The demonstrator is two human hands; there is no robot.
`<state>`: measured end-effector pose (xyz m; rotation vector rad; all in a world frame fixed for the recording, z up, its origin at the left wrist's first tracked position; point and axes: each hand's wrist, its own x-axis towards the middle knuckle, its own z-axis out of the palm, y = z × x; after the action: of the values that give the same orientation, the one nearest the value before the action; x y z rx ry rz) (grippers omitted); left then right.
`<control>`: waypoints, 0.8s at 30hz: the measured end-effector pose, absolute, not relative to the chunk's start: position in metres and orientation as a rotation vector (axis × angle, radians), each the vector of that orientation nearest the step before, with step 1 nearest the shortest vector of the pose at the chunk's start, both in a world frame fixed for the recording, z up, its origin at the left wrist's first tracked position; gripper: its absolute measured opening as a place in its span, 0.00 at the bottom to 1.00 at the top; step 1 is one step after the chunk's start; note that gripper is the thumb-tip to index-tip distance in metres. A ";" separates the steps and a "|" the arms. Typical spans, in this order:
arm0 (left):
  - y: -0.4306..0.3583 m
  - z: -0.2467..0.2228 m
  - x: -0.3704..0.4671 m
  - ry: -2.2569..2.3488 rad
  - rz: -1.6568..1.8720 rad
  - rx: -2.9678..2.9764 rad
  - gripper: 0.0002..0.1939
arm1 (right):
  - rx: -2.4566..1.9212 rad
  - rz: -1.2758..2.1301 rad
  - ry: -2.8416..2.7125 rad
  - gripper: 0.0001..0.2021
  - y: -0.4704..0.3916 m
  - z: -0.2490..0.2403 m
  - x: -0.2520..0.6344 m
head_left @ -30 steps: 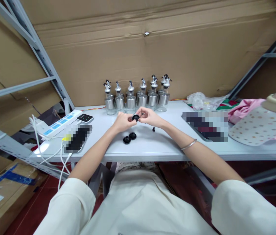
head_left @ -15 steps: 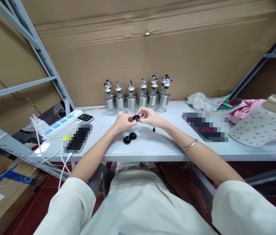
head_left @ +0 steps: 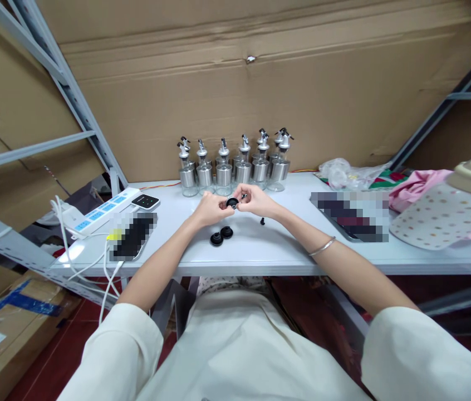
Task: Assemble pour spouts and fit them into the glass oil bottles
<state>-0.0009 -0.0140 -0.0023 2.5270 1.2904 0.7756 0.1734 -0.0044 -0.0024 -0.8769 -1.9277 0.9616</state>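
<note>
Between my two hands, just above the table, is a small round black part (head_left: 231, 202), shaped like a disc with a stub at its centre. My left hand (head_left: 210, 209) is closed on its left edge with thumb and fingertips. From the other side, my right hand (head_left: 253, 200) pinches at the part's right edge; another small dark piece (head_left: 244, 196) shows at its fingers, too small to name. Two similar black round parts (head_left: 221, 235) lie on the table nearer to me, touching each other. A tiny black piece (head_left: 263, 221) stands to the right, below my right wrist.
Several glass bottles with steel sleeves and pourer spouts (head_left: 224, 174) stand at the back. On the left are a power strip (head_left: 106, 213), a small black-screened device (head_left: 146, 201) and a phone (head_left: 133, 236) with cables. A tablet-like device (head_left: 350, 217) and a dotted visor cap (head_left: 440, 217) lie right.
Hardly anything differs. The black part has tilted slightly between my fingers, and both hands stay in the same place.
</note>
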 end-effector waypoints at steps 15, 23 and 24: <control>-0.018 -0.005 -0.003 1.291 0.849 2.703 0.10 | -0.756 1.149 -1.868 0.14 0.001 -0.007 0.179; -0.015 -0.006 -0.005 1.329 0.939 2.617 0.14 | -0.660 1.191 -1.812 0.18 0.003 -0.008 0.180; -0.014 -0.007 -0.004 1.333 0.969 2.604 0.14 | -0.652 1.198 -1.803 0.19 0.004 -0.008 0.181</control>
<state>-0.0043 -0.0139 -0.0070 2.6044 1.3332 0.9694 0.1807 0.0037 -0.0075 -0.6519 -1.8028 1.1984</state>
